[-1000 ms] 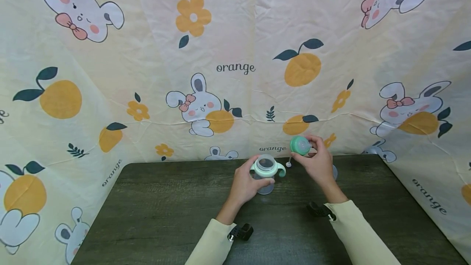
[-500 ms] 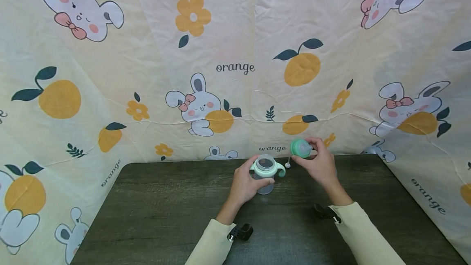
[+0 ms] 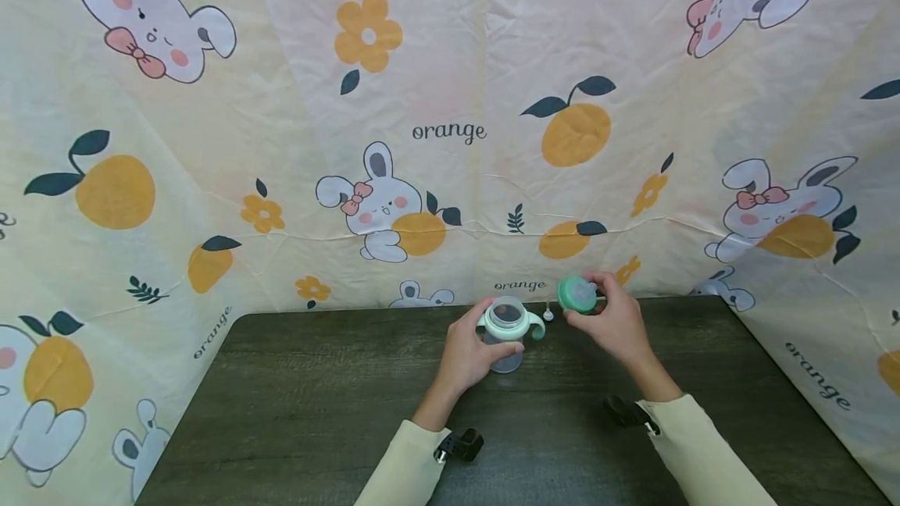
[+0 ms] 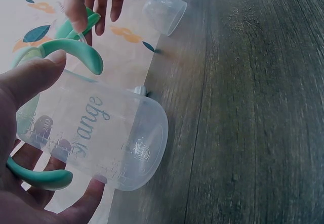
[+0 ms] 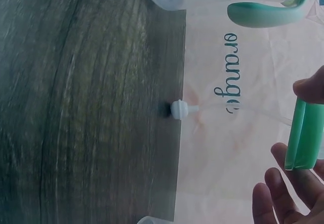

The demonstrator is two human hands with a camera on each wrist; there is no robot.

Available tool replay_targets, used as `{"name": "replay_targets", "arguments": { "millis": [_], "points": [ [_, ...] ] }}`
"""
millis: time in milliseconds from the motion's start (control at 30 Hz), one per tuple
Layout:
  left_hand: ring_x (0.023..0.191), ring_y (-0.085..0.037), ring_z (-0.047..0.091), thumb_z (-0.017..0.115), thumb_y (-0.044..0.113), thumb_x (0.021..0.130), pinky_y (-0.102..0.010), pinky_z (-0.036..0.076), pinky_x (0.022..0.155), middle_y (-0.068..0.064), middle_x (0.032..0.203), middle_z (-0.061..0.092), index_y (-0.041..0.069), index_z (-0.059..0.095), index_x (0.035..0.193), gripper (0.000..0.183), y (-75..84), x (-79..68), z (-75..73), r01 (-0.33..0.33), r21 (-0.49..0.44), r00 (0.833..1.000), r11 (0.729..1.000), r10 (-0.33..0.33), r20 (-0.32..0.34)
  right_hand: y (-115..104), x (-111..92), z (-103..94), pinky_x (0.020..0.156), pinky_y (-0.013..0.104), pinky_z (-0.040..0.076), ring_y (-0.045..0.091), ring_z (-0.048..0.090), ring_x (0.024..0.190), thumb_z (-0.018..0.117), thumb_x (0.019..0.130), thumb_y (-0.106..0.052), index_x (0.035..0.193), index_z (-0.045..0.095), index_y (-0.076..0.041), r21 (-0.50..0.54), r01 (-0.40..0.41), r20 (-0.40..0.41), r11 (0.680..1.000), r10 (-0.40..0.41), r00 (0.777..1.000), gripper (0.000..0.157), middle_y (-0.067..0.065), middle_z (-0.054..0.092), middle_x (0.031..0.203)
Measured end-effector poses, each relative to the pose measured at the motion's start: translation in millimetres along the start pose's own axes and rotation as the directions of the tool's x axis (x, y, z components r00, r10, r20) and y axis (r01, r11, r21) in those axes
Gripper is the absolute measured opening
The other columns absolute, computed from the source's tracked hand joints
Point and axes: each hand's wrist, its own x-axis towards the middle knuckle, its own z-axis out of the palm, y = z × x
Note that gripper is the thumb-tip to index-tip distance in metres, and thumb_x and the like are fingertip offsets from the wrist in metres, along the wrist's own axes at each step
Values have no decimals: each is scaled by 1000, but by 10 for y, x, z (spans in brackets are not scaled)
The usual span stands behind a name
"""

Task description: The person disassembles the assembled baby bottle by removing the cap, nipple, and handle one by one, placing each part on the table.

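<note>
My left hand (image 3: 466, 351) grips a clear baby bottle (image 4: 114, 133) with green side handles (image 4: 81, 54), thumb near one handle and fingers around the far side. The bottle stands upright on the table, its top uncovered. To its right, my right hand (image 3: 619, 328) pinches a green screw ring (image 3: 576, 295) with a clear nipple, held above the table. From the ring hangs a thin clear straw (image 5: 258, 110), ending in a white weight (image 5: 179, 109). Straw and weight are apart from the bottle.
A clear dome cap (image 4: 164, 14) stands on the dark wood table (image 3: 316, 404) beyond the bottle, hidden behind my right hand in the head view. A printed cloth (image 3: 450, 61) with rabbits and oranges rises behind the table's back edge.
My right hand has come down slightly and a little to the right, carrying the ring and straw lower. The dome cap went out of sight behind it. My left hand and the bottle stay put.
</note>
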Motion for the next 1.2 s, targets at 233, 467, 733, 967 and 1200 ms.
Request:
{"name": "replay_targets", "arguments": {
  "millis": [233,467,733,967,1200],
  "points": [
    [130,-26,67,101,19,82,-47,56,97,-7,144,71,11,64,154,81,-14,-8,-6,10,-16,1000,1000,-9,6,60,-38,-21,76,43,53,33,66,88,89,88,-15,149,58,1,-51,48,52,998,-46,998,70,30,67,134],
    [131,-27,67,101,19,82,-53,55,102,-7,143,72,12,64,153,80,-13,-16,-9,7,-36,1000,999,-7,7,76,-64,-91,78,50,55,38,69,98,89,87,-19,142,65,-1,-107,79,110,991,-67,992,63,27,72,124],
    [131,-27,66,101,18,82,-50,55,100,-7,145,71,11,63,155,82,-10,-6,-4,16,-27,1000,1000,-16,8,96,-75,-146,73,45,57,33,71,91,92,87,-19,139,65,0,-108,93,173,990,-73,982,62,26,73,123],
    [130,-27,66,101,21,82,-43,57,93,-8,145,71,11,64,154,82,-12,-1,-3,13,-10,1000,1000,-13,9,100,-64,-172,74,42,54,30,69,93,95,85,-23,136,68,-2,-135,81,222,987,-50,974,61,20,74,118],
    [128,-28,67,101,19,82,-43,57,91,-9,144,71,10,64,153,80,-9,6,-4,-6,-8,1000,1000,6,1,102,-57,-172,74,41,51,29,66,95,95,84,-24,137,69,-2,-153,63,281,986,-17,960,63,19,74,119]
  ]
}}
